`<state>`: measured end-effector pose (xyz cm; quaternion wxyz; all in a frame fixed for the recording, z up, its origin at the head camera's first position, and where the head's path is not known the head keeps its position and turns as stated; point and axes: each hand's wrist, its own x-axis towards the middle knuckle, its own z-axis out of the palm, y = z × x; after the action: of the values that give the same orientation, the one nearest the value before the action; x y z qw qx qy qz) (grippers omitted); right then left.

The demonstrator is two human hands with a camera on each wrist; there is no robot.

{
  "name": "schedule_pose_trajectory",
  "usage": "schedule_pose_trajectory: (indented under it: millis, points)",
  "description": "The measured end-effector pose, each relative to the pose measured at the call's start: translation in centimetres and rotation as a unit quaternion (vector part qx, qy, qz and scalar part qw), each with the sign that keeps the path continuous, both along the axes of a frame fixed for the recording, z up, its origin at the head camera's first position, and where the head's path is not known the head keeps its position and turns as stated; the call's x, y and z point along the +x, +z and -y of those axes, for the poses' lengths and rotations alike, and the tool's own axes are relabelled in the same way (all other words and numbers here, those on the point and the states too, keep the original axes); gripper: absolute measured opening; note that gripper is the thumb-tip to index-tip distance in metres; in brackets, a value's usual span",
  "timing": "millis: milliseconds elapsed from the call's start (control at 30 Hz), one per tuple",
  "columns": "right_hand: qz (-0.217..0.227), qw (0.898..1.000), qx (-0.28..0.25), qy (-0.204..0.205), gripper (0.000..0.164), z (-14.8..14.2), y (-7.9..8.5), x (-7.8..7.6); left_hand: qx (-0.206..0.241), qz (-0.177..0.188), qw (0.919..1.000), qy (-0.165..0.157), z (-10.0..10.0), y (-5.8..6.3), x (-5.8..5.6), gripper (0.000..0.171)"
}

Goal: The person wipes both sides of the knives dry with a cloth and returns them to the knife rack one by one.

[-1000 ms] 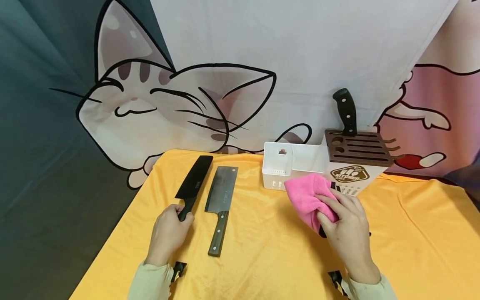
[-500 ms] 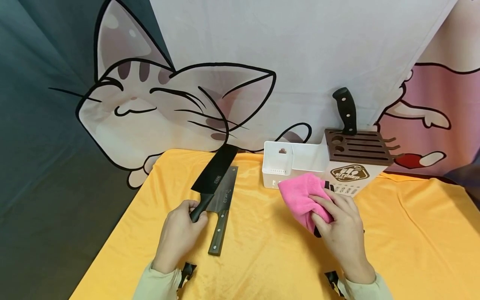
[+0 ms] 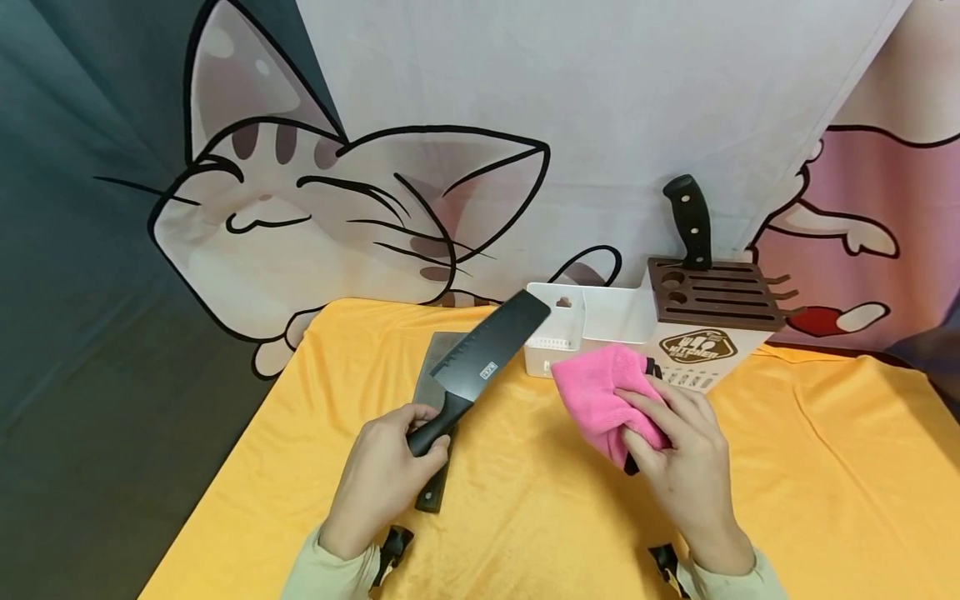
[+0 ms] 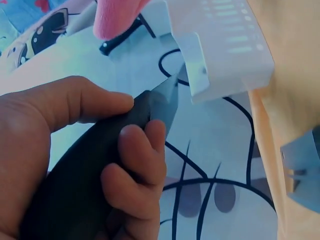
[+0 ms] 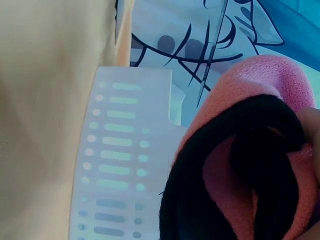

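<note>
Behind everything you have one printed backdrop (image 3: 450, 67), and below it one yellow tablecloth (image 3: 540, 508). One white holder (image 3: 697, 329) with a brown slotted top stands at the back. You work with two hands, and there are three knives: one black knife (image 3: 483, 358) in your grasp, one grey cleaver (image 3: 427, 387) lying on the tablecloth, and one in the holder, showing only its upright black handle (image 3: 692, 221). There is one pink cloth (image 3: 600, 396), edged in black.

Your left hand (image 3: 386, 479) has its thumb and fingers curled round the black knife's handle. The blade slants up and away from your knuckles to the right, over part of the cleaver. Your right hand (image 3: 682, 462) pinches the pink cloth between thumb and fingertips; it bunches out on the left side of that hand, in front of the holder.
</note>
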<state>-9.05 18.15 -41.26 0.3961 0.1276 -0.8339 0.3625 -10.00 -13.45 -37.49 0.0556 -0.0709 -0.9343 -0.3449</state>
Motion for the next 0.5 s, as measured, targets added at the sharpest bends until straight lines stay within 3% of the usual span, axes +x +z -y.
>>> schedule_pose_trajectory:
  millis: [500]
  points:
    - [-0.048, 0.998, 0.004, 0.033, 0.027, 1.0, 1.1, 0.3, -0.013, -0.026, 0.9968, -0.074, -0.6, 0.3, 0.8, 0.02]
